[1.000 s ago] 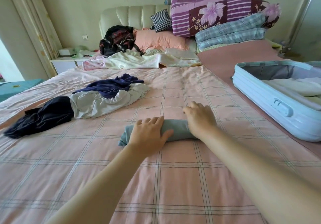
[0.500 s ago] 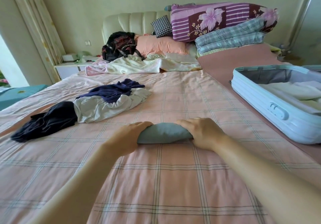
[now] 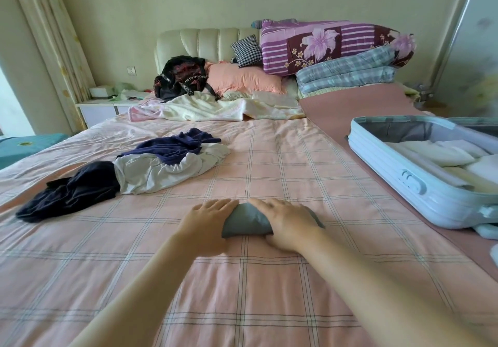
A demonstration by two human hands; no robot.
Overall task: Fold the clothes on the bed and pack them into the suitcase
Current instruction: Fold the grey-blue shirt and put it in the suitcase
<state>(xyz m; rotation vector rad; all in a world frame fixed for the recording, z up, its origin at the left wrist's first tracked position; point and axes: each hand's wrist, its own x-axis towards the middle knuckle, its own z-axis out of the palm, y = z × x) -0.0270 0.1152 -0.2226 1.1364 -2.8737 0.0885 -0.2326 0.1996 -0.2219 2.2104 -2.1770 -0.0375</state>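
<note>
A grey garment (image 3: 244,224), folded into a small tight bundle, lies on the pink checked bed sheet (image 3: 242,292) in front of me. My left hand (image 3: 206,224) cups its left end, fingers wrapped over the top. My right hand (image 3: 287,224) covers its right half, fingers over the top and thumb tucked at the near edge. The light blue suitcase (image 3: 390,174) lies open on the right of the bed, with pale folded clothes (image 3: 436,155) inside. Unfolded clothes lie to the left: a navy garment (image 3: 175,146) on a white one (image 3: 167,171), and a dark one (image 3: 72,190).
At the head of the bed are a crumpled cream blanket (image 3: 215,108), a black backpack (image 3: 180,78), a pink pillow (image 3: 242,81) and stacked quilts (image 3: 336,58). A bedside table (image 3: 102,106) stands at the back left. A mauve mat (image 3: 336,112) lies under the suitcase.
The long grey roll has been folded in from its ends into a short bundle. Both hands have moved closer together and now hold it from each side.
</note>
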